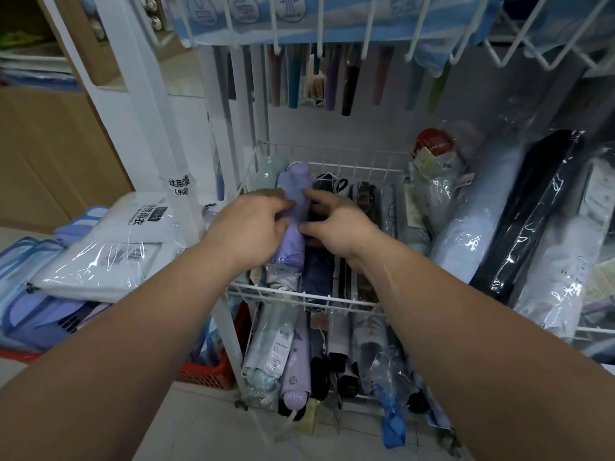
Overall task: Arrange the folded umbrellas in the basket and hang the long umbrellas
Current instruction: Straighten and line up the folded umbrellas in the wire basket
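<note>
The white display rack (186,134) stands before me, with long umbrellas (349,84) hanging from hooks at its back. Large plastic-wrapped umbrellas (466,234) lean at the right and bagged raincoats (109,254) are stacked at the left. In the upper wire basket (299,292), folded umbrellas lie side by side. The lilac folded umbrella (294,191) lies near the basket's left side. My left hand (253,224) curls round it from the left, and my right hand (339,224) pinches it from the right.
</note>
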`<state>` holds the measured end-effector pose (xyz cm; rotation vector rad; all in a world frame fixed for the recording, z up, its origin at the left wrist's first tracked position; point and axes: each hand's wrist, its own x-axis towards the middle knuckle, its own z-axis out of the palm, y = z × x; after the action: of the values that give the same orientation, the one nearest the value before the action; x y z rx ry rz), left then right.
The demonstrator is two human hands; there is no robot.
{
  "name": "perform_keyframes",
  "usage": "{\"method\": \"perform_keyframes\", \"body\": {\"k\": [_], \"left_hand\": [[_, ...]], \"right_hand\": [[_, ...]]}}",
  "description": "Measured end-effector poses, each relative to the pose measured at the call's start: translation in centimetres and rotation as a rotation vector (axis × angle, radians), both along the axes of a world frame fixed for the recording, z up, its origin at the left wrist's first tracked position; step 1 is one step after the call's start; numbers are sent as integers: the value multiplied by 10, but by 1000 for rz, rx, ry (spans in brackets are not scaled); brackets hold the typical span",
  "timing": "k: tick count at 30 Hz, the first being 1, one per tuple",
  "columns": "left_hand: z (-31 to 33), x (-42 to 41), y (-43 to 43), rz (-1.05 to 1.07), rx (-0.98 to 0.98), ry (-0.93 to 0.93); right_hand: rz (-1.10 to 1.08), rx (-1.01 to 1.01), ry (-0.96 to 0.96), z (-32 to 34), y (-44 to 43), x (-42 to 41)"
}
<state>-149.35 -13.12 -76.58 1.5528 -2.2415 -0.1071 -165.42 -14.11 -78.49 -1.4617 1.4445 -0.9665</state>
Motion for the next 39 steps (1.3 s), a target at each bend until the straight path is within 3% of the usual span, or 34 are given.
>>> {"method": "perform_keyframes", "body": {"k": [2,6,9,20,26,30,33,39], "left_hand": [[1,-3,2,26,-13,-35],[3,-17,3,41,-70,-187],[0,-23,2,-78,-53,-297],[3,-29,5,-46,-13,-362],[10,-60,18,-92,-79,-80],[15,-104,30,-173,-42,149],[18,-139,39,-263,3,310],[19,-194,48,-299,75,457]], "right_hand": [[-36,-15,29,1,0,-1],[-105,-109,474,7,7,-11],[-125,-69,661,7,14,-20],[13,-7,588,22,36,-34],[-169,-305,576,53,59,-51],[-361,-476,808,70,72,-94],[-526,-428,1000,72,83,-132],[-575,-349,1105,61,97,-173]]}}
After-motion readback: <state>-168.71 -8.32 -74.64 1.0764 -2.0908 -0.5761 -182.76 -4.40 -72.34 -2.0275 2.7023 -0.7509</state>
